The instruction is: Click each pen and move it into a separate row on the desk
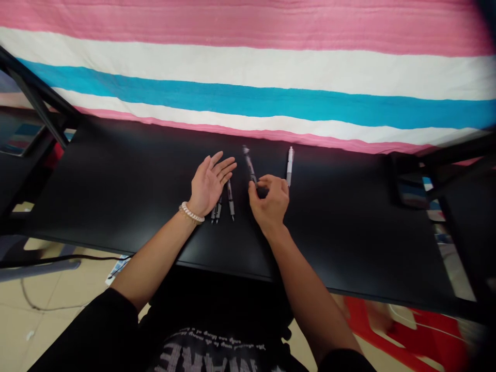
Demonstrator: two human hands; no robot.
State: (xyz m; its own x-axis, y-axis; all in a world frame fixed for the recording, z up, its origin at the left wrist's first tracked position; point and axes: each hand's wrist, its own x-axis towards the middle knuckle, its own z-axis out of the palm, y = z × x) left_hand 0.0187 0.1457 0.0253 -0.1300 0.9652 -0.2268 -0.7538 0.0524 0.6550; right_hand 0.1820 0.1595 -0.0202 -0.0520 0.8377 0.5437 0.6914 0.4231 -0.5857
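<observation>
My right hand [270, 201] pinches a dark pen [250, 163] near its lower end, between thumb and fingers; the pen's far end is blurred. Just past these fingers a white and grey pen [290, 165] lies on the black table, partly hidden by the hand at its near end. My left hand [211, 181] is open, palm turned up and fingers stretched toward the right, holding nothing. Beneath and beside it lie several pens with grey grips, among them one pen [231, 201] apart from a close pair [216, 213]. The left hand covers their upper parts.
The black table [341, 222] has a striped pink, white and blue cloth [248, 98] hanging along its far edge. Dark metal frames stand at both sides. A black cable [70, 257] runs at the front left, and a red stool [406, 330] stands below the front right.
</observation>
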